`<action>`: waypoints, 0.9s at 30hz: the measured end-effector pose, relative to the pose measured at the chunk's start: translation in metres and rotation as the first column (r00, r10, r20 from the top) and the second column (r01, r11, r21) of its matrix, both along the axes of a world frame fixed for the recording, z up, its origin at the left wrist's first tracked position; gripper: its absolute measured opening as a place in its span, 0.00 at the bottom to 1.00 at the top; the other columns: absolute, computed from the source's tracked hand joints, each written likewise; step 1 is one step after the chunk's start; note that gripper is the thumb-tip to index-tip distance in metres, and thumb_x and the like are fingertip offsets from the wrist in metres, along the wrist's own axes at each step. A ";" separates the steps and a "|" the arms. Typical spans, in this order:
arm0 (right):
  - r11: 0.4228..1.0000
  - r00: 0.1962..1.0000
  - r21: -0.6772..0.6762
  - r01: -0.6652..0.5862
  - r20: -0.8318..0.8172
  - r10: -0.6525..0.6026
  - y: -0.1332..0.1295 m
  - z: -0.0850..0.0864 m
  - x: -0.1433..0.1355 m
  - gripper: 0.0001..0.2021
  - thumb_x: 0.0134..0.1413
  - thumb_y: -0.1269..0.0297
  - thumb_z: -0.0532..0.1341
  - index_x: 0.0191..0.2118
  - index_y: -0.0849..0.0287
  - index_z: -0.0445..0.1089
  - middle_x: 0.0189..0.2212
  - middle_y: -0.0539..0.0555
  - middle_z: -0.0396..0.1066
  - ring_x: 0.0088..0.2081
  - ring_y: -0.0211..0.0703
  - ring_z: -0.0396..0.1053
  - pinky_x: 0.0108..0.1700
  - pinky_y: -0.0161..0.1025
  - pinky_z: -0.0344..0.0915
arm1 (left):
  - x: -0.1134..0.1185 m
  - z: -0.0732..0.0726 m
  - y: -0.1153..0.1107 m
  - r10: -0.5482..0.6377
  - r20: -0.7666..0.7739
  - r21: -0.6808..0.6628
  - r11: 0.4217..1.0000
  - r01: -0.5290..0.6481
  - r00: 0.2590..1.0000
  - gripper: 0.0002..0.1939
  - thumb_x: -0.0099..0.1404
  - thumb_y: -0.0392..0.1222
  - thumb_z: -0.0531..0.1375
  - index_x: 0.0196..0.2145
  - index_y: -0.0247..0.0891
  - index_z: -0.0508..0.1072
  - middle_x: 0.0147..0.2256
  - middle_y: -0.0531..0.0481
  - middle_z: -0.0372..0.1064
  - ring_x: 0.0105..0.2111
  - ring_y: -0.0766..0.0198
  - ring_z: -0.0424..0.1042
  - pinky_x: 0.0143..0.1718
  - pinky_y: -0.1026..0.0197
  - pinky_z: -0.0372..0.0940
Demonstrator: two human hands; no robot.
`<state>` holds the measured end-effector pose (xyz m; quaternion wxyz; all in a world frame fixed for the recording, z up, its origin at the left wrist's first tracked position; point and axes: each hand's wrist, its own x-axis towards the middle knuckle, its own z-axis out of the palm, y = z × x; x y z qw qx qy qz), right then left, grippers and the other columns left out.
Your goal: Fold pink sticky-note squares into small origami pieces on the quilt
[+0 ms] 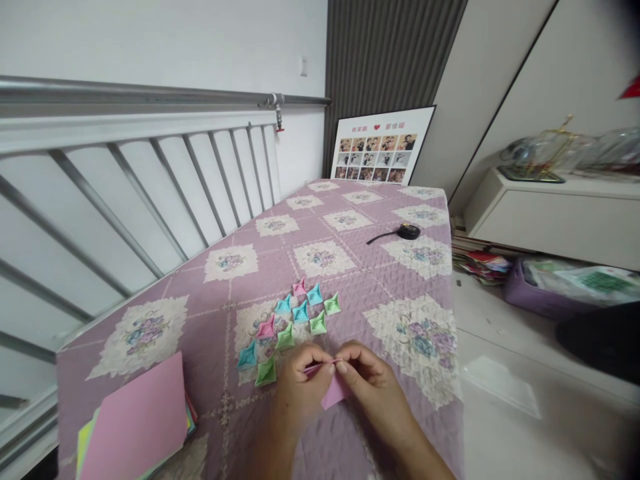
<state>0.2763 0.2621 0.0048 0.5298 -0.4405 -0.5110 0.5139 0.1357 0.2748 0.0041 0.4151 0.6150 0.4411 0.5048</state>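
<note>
Close to the table's near edge, a partly folded piece of pink paper (336,392) is pinched between both hands. My left hand (306,377) grips its upper left edge between thumb and fingers. On the other side, my right hand (366,375) holds the upper right edge, with the two thumbs almost touching. Much of the fold is hidden behind the fingers. Just beyond my hands stand several small folded paper pieces in rows, among them a green one (266,371), a blue one (247,356) and a pink one (267,327).
A stack of coloured paper (137,417), pink on top, lies at the near left. The table wears a purple floral cloth (200,360). Toward the far right rests a black coiled object (409,231) with a strap. A white railing (165,200) borders the left side.
</note>
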 end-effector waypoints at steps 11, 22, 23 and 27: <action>0.992 0.993 -0.095 0.078 -0.086 -0.087 -0.002 -0.002 0.001 0.11 0.51 0.54 0.64 0.30 0.57 0.68 0.26 0.47 0.64 0.28 0.35 0.59 0.30 0.31 0.56 | 0.005 0.004 -0.005 0.032 0.099 -0.194 0.981 -0.013 0.995 0.06 0.56 0.33 0.58 0.34 0.37 0.71 0.30 0.52 0.69 0.31 0.64 0.68 0.34 0.65 0.61; 0.971 0.951 -0.178 0.161 -0.234 -0.201 0.001 -0.004 0.004 0.12 0.49 0.54 0.66 0.28 0.57 0.67 0.23 0.46 0.61 0.25 0.33 0.55 0.27 0.30 0.53 | 0.001 -0.012 -0.001 0.047 0.137 -0.232 0.973 -0.014 0.989 0.07 0.57 0.36 0.60 0.35 0.38 0.71 0.31 0.51 0.69 0.31 0.64 0.67 0.33 0.64 0.61; 0.969 0.949 -0.180 0.167 -0.237 -0.207 0.001 -0.004 0.004 0.12 0.49 0.54 0.66 0.28 0.57 0.67 0.23 0.46 0.61 0.25 0.33 0.56 0.27 0.30 0.53 | 0.001 -0.013 0.000 0.051 0.139 -0.225 0.974 -0.019 0.989 0.07 0.57 0.37 0.60 0.36 0.38 0.71 0.31 0.51 0.69 0.31 0.64 0.67 0.33 0.64 0.61; 0.967 0.942 -0.181 0.181 -0.251 -0.223 0.001 -0.004 0.005 0.12 0.49 0.54 0.66 0.28 0.57 0.67 0.24 0.46 0.62 0.25 0.34 0.56 0.27 0.30 0.54 | 0.000 -0.018 0.002 0.062 0.127 -0.180 0.983 -0.039 0.990 0.05 0.57 0.37 0.60 0.34 0.38 0.71 0.29 0.52 0.68 0.29 0.65 0.65 0.32 0.66 0.60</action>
